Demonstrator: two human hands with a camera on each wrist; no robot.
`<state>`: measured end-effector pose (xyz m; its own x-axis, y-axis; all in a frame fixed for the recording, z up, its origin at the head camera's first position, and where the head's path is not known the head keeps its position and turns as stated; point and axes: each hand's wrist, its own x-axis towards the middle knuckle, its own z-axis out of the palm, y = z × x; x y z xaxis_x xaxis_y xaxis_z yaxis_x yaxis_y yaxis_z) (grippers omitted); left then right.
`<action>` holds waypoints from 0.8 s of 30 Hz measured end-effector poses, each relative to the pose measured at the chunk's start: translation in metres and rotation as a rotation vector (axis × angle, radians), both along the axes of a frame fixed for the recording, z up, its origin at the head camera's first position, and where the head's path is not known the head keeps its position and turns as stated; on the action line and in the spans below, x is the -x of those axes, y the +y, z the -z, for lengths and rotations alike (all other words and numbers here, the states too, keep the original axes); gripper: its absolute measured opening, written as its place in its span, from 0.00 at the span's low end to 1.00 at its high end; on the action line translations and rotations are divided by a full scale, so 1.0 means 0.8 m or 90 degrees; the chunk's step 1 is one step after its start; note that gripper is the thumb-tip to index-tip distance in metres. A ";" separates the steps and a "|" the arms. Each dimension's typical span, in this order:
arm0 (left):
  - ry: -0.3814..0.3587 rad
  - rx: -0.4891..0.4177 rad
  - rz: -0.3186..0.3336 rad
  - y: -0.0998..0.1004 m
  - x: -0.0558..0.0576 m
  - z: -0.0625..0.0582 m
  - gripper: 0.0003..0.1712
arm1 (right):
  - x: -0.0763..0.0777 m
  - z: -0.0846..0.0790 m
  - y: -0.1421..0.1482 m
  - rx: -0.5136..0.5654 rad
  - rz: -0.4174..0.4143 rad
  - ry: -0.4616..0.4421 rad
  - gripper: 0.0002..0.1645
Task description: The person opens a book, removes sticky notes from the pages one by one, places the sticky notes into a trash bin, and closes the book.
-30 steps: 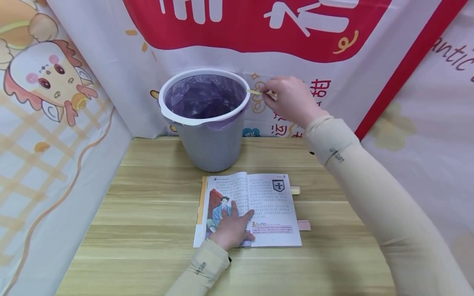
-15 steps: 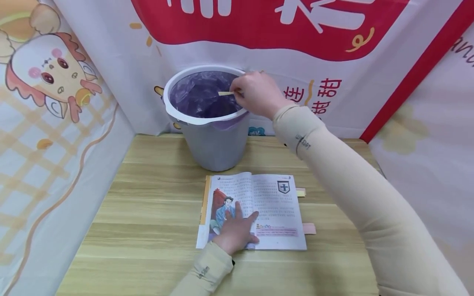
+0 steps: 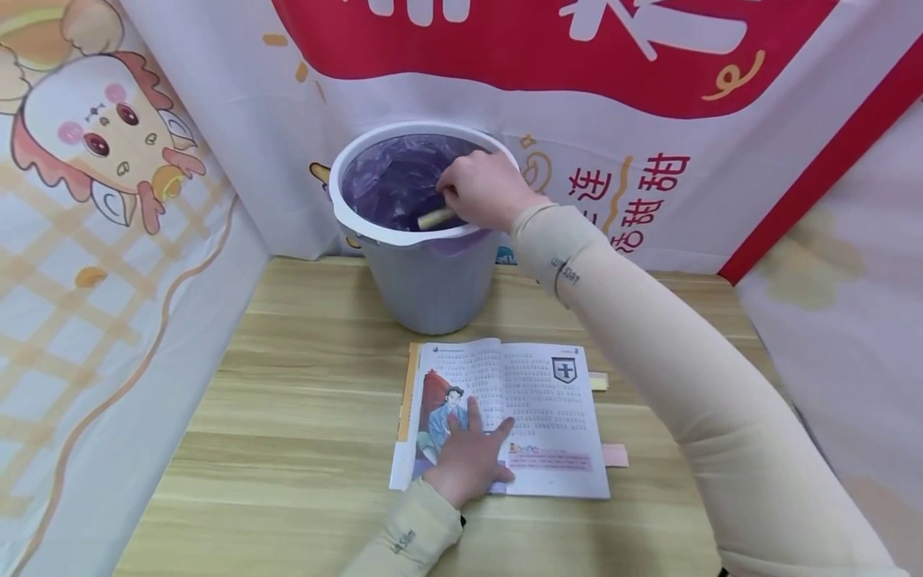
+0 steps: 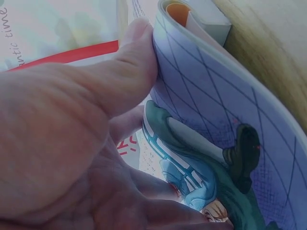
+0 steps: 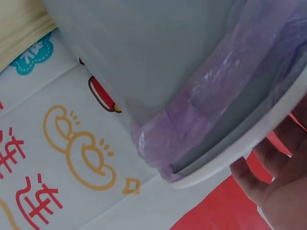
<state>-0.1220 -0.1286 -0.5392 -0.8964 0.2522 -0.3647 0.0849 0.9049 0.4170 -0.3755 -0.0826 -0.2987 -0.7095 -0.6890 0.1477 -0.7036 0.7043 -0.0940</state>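
An open book (image 3: 548, 417) with printed text and a drawing of a seated figure lies on the table. My left hand (image 3: 472, 461) rests on it near the spine, fingers spread. In the left wrist view the thumb (image 4: 136, 52) lies along the curved edge of a page. My right hand (image 3: 483, 188) is over the mouth of a grey bin (image 3: 433, 280), fingers curled. A pale yellow paper strip (image 3: 436, 218) sticks out from under these fingers, over the bin's opening. In the right wrist view the right fingers (image 5: 249, 182) reach behind the white rim, their tips hidden.
A purple bag (image 3: 392, 180) lines the bin, its edge folded over the rim. One yellow tab (image 3: 598, 381) and one pink tab (image 3: 616, 455) jut from the book's right side. Printed cloth (image 3: 108, 320) hangs around the wooden table (image 3: 288, 449).
My right hand has moved left from beside the bin to over its opening, bringing the yellow paper strip along and lower. The left hand stays on the book.
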 end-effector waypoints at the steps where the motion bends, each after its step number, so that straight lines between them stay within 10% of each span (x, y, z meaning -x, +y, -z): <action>1: 0.001 0.002 0.002 0.001 -0.001 0.000 0.45 | 0.000 0.000 0.001 -0.004 0.000 0.001 0.18; 24: 0.020 0.012 0.019 0.006 -0.001 0.003 0.47 | -0.058 -0.057 0.087 0.119 0.042 0.032 0.17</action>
<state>-0.1209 -0.1242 -0.5413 -0.8993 0.2729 -0.3417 0.1252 0.9094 0.3967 -0.3294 -0.0132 -0.2532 -0.7411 -0.5982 0.3049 -0.6633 0.7228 -0.1941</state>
